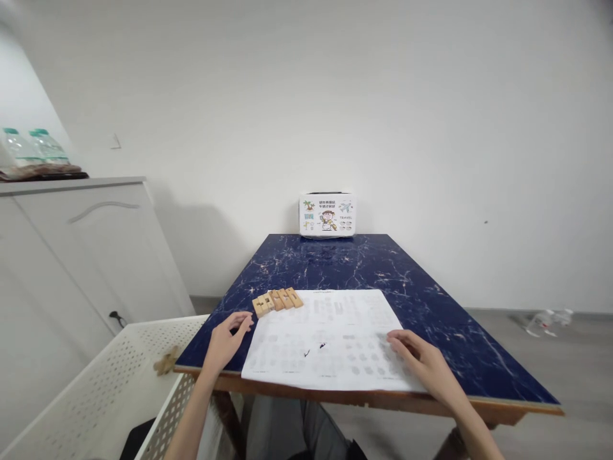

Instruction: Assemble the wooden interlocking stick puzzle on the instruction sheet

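Observation:
A large printed paper sheet (pixel 330 338) lies across the near part of the table, with two small black marks on it. My left hand (pixel 228 338) rests by the sheet's left edge, its fingers loosely curved, a gap showing between thumb and fingers, and nothing visible in it. Just beyond that hand, several wooden pieces with cut-out shapes (pixel 278 301) form a slanting row over the sheet's upper left corner. My right hand (pixel 421 359) lies at the sheet's right edge, fingertips on the paper, thumb and fingers apart.
The dark blue marbled table (pixel 345 262) has a white printed case (pixel 327 216) at its far end, against the wall. Left of the table stands a white perforated basket (pixel 175 409) with a brown piece (pixel 166 361) inside. A white cabinet (pixel 96 249) bears bottles (pixel 45 147).

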`<state>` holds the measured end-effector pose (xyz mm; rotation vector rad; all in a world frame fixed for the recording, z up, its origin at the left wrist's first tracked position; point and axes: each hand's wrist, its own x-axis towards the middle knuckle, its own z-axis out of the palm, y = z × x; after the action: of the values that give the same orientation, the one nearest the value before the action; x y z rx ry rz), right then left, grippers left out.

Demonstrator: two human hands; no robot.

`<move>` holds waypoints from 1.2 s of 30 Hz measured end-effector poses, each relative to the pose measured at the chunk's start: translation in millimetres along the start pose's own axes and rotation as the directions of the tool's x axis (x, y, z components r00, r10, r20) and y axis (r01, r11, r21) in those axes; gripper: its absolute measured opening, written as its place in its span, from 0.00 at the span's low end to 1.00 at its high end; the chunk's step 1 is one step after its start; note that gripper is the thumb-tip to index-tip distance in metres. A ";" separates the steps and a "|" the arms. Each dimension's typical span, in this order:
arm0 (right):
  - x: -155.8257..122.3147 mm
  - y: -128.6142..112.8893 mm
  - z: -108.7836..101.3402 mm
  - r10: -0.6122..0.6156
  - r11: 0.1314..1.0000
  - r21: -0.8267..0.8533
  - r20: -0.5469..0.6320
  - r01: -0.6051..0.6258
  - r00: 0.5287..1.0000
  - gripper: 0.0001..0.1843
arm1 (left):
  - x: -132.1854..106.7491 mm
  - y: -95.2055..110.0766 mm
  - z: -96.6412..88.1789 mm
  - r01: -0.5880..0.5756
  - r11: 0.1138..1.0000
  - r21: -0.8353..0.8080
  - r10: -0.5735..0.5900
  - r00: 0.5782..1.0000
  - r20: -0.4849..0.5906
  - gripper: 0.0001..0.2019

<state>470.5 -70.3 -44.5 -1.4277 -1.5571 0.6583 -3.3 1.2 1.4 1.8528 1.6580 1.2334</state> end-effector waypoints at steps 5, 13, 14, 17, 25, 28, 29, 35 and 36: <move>0.1 1.9 0.4 -0.002 1.000 -0.011 -0.002 0.002 1.000 0.21 | -0.3 1.3 -0.7 0.007 1.000 -0.022 -0.007 1.000 -0.007 0.23; -0.3 1.7 -0.1 0.001 1.000 0.024 -0.003 -0.001 1.000 0.22 | -0.4 -0.4 -0.9 -0.002 1.000 -0.019 0.002 1.000 -0.010 0.22; -0.3 1.8 -0.1 0.002 1.000 0.031 -0.003 -0.002 1.000 0.22 | -0.4 -0.8 -0.8 -0.006 1.000 -0.018 0.006 1.000 -0.013 0.22; -0.1 2.4 -0.1 0.014 0.998 0.067 0.006 -0.014 1.000 0.22 | -1.0 -0.9 0.4 -0.011 1.000 -0.005 0.010 1.000 -0.020 0.21; -0.4 2.1 -2.1 -0.011 0.999 0.048 0.014 0.010 1.000 0.22 | 8.0 7.3 17.4 -0.312 0.897 0.313 0.330 0.944 -0.006 0.16; -0.7 2.4 -2.1 -0.008 0.999 0.039 0.019 0.007 1.000 0.21 | 23.5 4.2 29.1 -0.339 0.853 0.397 0.357 0.934 0.032 0.20; -0.7 2.6 -2.0 -0.005 0.999 0.039 0.017 0.004 1.000 0.21 | 29.7 1.7 32.8 -0.347 0.846 0.404 0.357 0.932 0.053 0.22; -0.7 2.9 -2.1 -0.012 0.999 0.035 0.015 0.011 1.000 0.21 | 58.1 -15.9 44.8 -0.260 0.876 0.407 0.232 0.966 0.117 0.32; -0.7 2.9 -2.2 -0.011 0.999 0.036 0.014 0.011 1.000 0.21 | 60.1 -17.7 45.2 -0.249 0.880 0.405 0.217 0.968 0.124 0.32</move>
<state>473.8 -70.8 -46.2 -1.3901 -1.5556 0.6877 17.1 73.8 -15.3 2.3842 1.8052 0.9239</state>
